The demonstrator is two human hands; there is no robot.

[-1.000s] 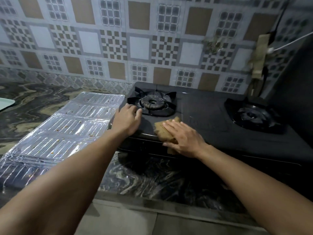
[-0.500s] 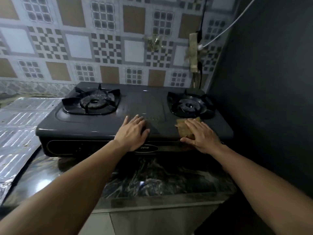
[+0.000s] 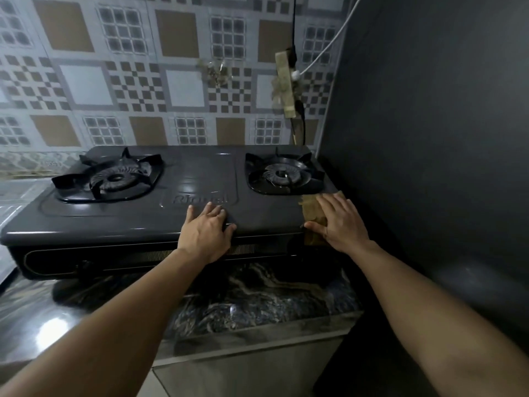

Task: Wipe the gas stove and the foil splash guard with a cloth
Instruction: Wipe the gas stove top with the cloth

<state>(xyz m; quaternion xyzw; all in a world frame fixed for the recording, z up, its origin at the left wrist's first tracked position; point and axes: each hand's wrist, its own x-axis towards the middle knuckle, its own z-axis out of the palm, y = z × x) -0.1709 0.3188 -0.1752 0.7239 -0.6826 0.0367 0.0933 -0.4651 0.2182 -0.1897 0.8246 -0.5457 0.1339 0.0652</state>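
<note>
And the cloth (image 3: 312, 211) has travelled: a second ago it was by the left burner, half a second ago just in front of the right burner (image 3: 283, 174), and now it sits at the stove's front right corner, draped over the edge. The left hand (image 3: 206, 230) has come across too, from the left burner to the middle of the front edge.

Largest first: the gas stove (image 3: 137, 222) fills the view, a dark two-burner top on a marbled counter (image 3: 257, 299), pushed up against a dark side wall (image 3: 429, 138). That wall, I'd say, is why the stroke ends here, with nowhere further right to go. The foil splash guard (image 3: 11, 196) lies flat at far left, only a sliver showing, well apart from both hands.

Now the hands. The left lies flat on the top, fingers straight and slightly spread, holding nothing; it looks like a brace to steady the stove. The right hand (image 3: 340, 222) presses the cloth down with straight fingers close together, thumb along the front lip.

Writing: an embossed brand between the burners, probably "Rinnai", though the blur makes the letters uncertain.
</note>
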